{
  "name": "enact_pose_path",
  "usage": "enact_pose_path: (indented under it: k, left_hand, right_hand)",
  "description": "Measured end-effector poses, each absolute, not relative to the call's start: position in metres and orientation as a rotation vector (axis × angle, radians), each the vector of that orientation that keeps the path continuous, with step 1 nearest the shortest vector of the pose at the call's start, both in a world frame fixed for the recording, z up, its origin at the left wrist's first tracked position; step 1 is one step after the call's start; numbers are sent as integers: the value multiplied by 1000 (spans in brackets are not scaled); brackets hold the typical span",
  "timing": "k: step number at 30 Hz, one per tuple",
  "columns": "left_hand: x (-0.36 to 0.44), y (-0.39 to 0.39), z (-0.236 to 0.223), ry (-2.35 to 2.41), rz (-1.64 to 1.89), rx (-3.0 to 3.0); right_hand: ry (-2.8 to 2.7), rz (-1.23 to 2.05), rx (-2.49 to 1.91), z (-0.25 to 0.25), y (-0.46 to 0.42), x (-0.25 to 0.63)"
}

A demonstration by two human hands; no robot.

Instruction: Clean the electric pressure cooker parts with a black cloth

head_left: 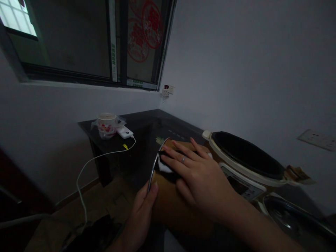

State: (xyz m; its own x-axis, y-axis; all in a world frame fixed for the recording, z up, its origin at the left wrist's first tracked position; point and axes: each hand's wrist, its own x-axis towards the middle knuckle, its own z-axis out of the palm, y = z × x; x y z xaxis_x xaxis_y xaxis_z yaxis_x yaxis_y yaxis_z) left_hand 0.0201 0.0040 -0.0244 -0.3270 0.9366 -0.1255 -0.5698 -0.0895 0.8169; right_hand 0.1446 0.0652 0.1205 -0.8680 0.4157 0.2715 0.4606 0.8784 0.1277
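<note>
A golden-brown pot (170, 203) with a thin metal rim (153, 168) is tilted in front of me, its inside turned away from view. My left hand (143, 208) grips the rim from below, thumb on the brown outer side. A black and white cloth (165, 166) lies against the pot's outside near the rim. Over it, my right hand (193, 171) presses with fingers spread, a ring on one of them; part of the cloth is hidden under the palm. To the right of the pot stands a rice cooker (241, 178), its top uncovered and its inside dark.
On the dark table (141, 129), a cup (106, 124) in a clear plastic bag stands beside a white power bank (125, 132) with a cable (90, 161) running off the edge. Wall sockets (316, 138) are at right. A round, dark-rimmed lid-like thing (282, 217) sits lower right.
</note>
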Motion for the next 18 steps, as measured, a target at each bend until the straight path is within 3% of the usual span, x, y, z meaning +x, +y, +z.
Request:
enact_pose_path:
  k: [10,18]
  left_hand:
    - [18,5,-16,1080,1673,457]
    - [0,-7,-32,1233,1769,255]
  right_hand:
    - [-2771,212,-989,144,147,137]
    - [-2585,694,-1027,124,195,164]
